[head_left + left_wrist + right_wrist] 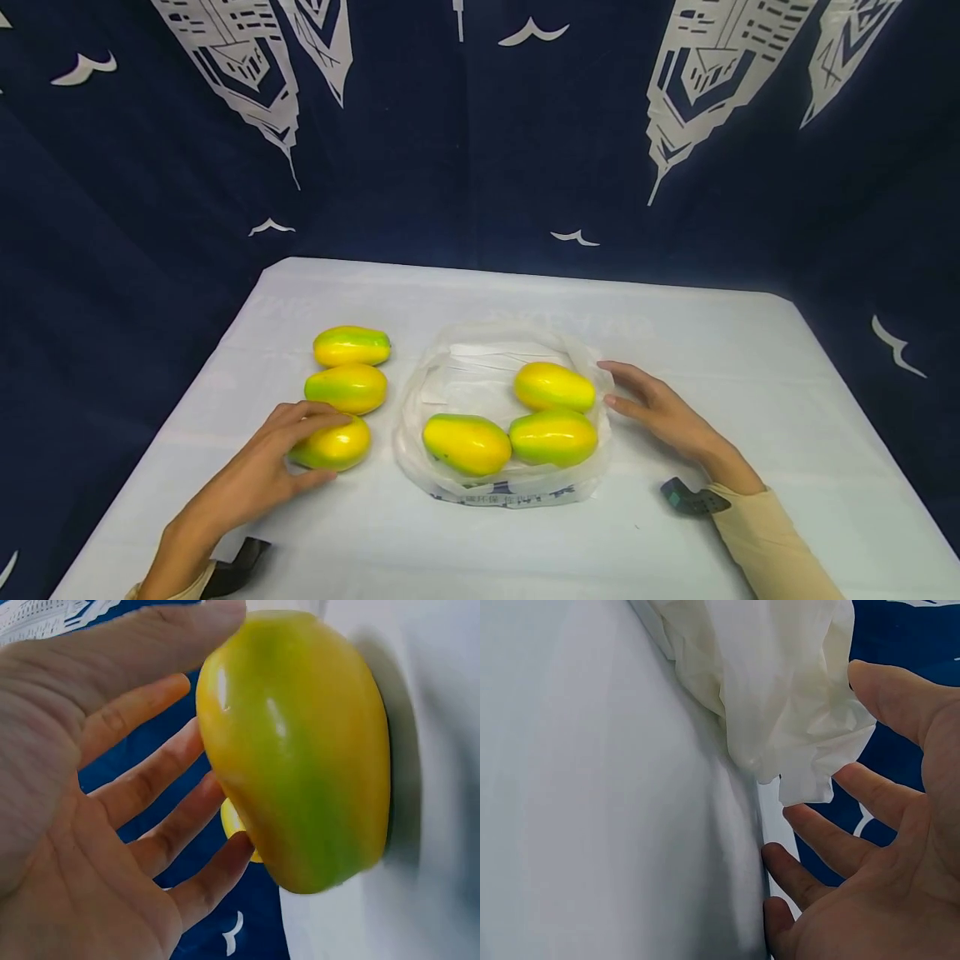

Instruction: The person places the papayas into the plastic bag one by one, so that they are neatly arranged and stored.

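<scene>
I see a big dark blue cloth [420, 125] hanging behind the white table [697, 333] and showing along both its sides. The cloth has pale towers [697, 104] on it, and they are upside down, with thin tips pointing down. Two are on the left and two are on the right, a big one and a small one each time. Curvy white birds [78, 73] are dotted around them. The table's far corners look cut off. Near its back edge are faint marks [600, 323], maybe letters, but too pale to read.
</scene>
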{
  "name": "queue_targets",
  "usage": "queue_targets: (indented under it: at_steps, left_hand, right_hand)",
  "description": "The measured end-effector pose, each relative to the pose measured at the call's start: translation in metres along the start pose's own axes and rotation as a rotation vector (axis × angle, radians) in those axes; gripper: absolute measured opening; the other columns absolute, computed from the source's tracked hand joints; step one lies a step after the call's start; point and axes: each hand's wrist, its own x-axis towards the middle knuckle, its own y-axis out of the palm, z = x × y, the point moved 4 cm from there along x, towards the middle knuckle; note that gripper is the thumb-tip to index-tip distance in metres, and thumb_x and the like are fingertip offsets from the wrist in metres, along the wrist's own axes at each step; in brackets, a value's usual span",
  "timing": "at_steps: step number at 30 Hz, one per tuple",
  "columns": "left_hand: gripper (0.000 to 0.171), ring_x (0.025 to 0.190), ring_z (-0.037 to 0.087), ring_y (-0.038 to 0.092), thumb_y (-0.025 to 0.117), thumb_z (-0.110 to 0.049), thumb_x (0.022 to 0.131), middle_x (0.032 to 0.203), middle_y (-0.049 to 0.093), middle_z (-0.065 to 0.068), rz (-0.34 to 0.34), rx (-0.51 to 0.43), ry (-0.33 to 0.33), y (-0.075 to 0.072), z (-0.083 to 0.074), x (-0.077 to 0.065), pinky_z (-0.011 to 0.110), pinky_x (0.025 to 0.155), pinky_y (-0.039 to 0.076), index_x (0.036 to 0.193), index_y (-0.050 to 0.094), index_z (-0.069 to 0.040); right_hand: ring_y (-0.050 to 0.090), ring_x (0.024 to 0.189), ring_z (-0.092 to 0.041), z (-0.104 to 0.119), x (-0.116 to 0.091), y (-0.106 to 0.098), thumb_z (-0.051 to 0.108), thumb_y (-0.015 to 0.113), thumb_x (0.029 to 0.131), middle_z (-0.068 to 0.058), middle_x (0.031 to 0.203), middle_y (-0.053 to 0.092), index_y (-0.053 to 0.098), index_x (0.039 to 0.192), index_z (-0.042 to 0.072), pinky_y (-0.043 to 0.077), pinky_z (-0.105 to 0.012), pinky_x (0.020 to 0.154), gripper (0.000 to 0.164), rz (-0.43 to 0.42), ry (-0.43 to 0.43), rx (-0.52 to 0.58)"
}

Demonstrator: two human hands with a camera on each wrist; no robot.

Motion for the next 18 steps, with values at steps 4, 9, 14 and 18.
queue_targets:
  at_steps: [4,9,14,18]
  left_hand:
    - [0.064,0.109,0.01,0.039,0.091,-0.011,0.07,0.12,0.054,-0.013,-0.012,0.061,0.012,0.0034,-0.0009,0.0026,0.027,0.089,0.04,0.128,0.068,-0.024]
    - [0.06,0.114,0.018,0.039,0.091,-0.011,0.071,0.13,0.053,-0.003,-0.002,0.07,-0.009,0.0049,-0.0013,0.0017,0.041,0.091,0.043,0.125,0.07,-0.026]
    - [0.059,0.127,0.029,0.045,0.088,-0.013,0.075,0.135,0.057,0.004,0.047,0.023,-0.058,0.0029,-0.0022,0.0002,0.055,0.101,0.04,0.129,0.067,-0.026]
    - [0.058,0.124,0.026,0.051,0.087,-0.016,0.076,0.132,0.058,-0.002,0.065,0.031,-0.073,0.0012,-0.0039,0.0002,0.052,0.101,0.044,0.129,0.067,-0.028]
  right_hand:
    - [0.026,0.149,-0.04,-0.0002,0.0003,0.001,0.035,0.065,0.098,-0.011,0.158,0.039,0.045,0.15,0.021,0.02,-0.069,0.115,0.057,0.0,0.0,-0.004]
    - [0.026,0.15,-0.04,-0.0008,0.0008,0.0015,0.036,0.066,0.097,-0.011,0.158,0.039,0.046,0.149,0.02,0.02,-0.07,0.115,0.058,-0.001,0.016,-0.008]
    - [0.026,0.149,-0.04,-0.0008,0.0007,0.0014,0.036,0.066,0.097,-0.011,0.158,0.04,0.047,0.149,0.019,0.02,-0.069,0.116,0.058,-0.003,0.013,-0.012]
    - [0.026,0.149,-0.041,-0.0005,0.0009,0.0019,0.036,0.066,0.097,-0.012,0.158,0.04,0.047,0.149,0.02,0.02,-0.069,0.116,0.058,0.0,0.017,-0.01]
